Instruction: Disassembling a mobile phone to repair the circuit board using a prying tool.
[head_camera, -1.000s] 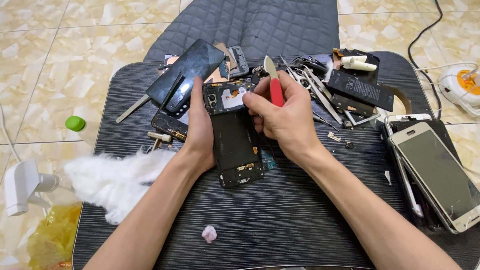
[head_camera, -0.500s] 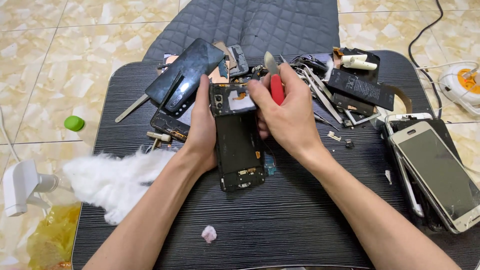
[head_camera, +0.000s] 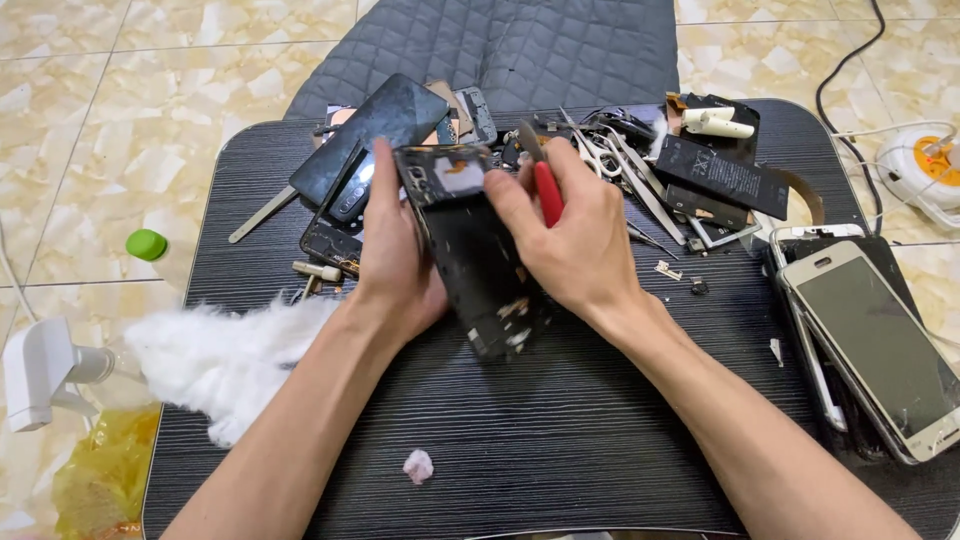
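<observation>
Nearest, a small pink crumpled scrap (head_camera: 417, 465) lies on the dark striped bench (head_camera: 560, 440), with white fluffy cotton (head_camera: 225, 355) at left. Farther, the left hand (head_camera: 395, 255) grips the opened black phone frame (head_camera: 472, 250), tilted above the bench middle. The right hand (head_camera: 570, 235) holds it too, closed around a red-handled tool (head_camera: 546, 190). Far right lies a flat black battery (head_camera: 722, 175).

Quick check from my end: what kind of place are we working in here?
Probably an informal phone repair spot at home: a low dark table on a tiled floor, an opened phone in both hands, loose tweezers and a spare battery.
</observation>
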